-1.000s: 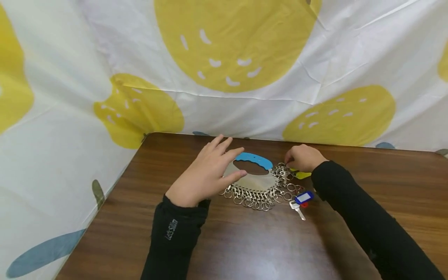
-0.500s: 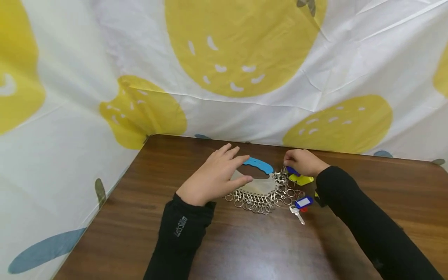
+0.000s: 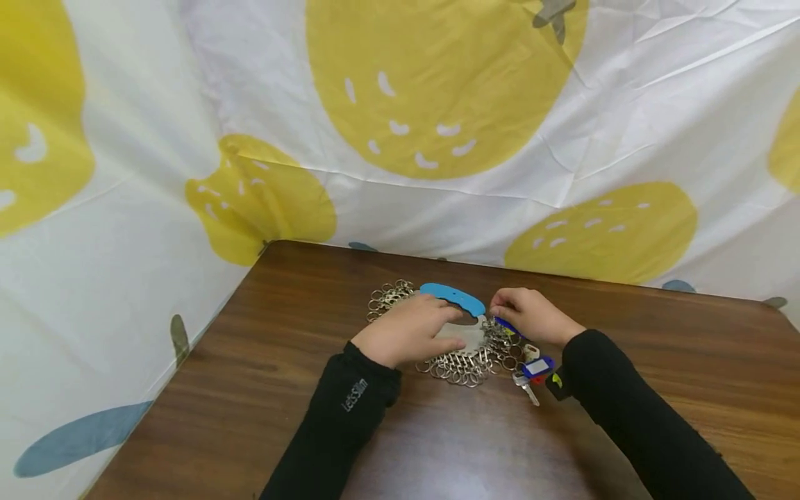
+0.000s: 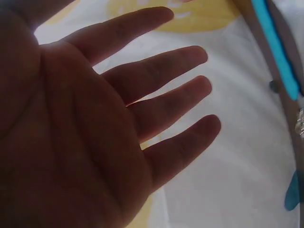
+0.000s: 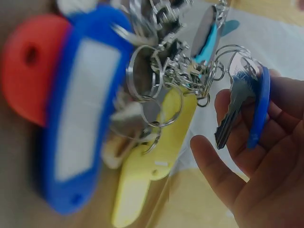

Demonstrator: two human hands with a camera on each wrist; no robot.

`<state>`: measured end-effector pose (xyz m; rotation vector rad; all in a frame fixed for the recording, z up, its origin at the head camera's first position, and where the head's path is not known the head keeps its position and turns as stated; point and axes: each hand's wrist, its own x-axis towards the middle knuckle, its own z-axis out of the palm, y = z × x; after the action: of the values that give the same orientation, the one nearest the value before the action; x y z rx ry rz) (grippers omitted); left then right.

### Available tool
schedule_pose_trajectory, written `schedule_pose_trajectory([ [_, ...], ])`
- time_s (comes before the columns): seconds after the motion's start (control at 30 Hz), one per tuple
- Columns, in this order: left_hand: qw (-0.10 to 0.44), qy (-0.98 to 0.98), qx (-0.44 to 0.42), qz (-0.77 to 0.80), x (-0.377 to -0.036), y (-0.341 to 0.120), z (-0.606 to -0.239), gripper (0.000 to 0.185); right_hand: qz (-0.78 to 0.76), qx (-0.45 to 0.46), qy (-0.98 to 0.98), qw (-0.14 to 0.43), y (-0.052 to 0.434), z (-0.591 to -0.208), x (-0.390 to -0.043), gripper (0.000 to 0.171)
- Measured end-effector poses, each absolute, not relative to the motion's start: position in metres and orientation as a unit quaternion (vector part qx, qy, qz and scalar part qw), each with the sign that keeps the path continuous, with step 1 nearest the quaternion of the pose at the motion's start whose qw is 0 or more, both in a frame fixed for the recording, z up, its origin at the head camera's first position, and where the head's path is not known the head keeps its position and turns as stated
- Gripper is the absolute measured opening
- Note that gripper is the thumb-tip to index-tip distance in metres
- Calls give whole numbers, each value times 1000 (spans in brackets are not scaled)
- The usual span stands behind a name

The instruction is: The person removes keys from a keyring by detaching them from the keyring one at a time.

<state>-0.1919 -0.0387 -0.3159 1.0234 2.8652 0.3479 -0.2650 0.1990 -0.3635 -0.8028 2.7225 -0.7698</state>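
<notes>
1. Key holder (image 3: 475, 339), lying on the brown wooden table (image 3: 319, 305), toward its far edge. At its left end, a cluster of silver rings (image 3: 386, 298).
2. Left hand (image 3: 406, 330), above the holder. Fingers straight and spread, grip released; contact with the plate cannot be told.
3. Handle (image 3: 453, 297), bright blue, curved, with a wavy inner edge bordering a cut-out.
4. Plate (image 3: 462, 332), silvery, its near edge densely fringed with metal clips and rings.
5. Right hand (image 3: 531, 316), bent, thumb and fingertips pinching the upper blue tag (image 5: 260, 109), paired with a toothed silver key (image 5: 228, 116).
6. Yellow tag (image 5: 179, 126), beside the right-end rings.
7. Lower key (image 3: 526, 389), silver, resting on the table.
8. Lower blue tag (image 3: 539, 367), white-labelled, overlapping a red tag (image 5: 28, 88).
</notes>
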Motion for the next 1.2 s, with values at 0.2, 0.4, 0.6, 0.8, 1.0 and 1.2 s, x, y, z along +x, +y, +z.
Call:
schedule_pose_trajectory([
  [0.2,112,939,313,83,-199,-18,-338,49,-301,-225,921,107,204,-376,-253,18],
  [0.4,134,943,298,56,-205,-5,-350,53,-328,-192,921,90,207,-387,-251,18],
  [0.6,130,953,268,56,-214,-7,-364,56,-343,-190,918,68,194,-404,-253,19],
  [0.8,79,957,274,61,-226,-10,-377,51,-383,-204,897,83,182,-409,-255,21],
  [1.0,66,955,277,84,-238,-16,-376,54,-410,-218,878,112,175,-391,-256,24],
  [1.2,4,954,279,106,-240,-17,-375,28,-432,-230,865,111,169,-382,-253,22],
])
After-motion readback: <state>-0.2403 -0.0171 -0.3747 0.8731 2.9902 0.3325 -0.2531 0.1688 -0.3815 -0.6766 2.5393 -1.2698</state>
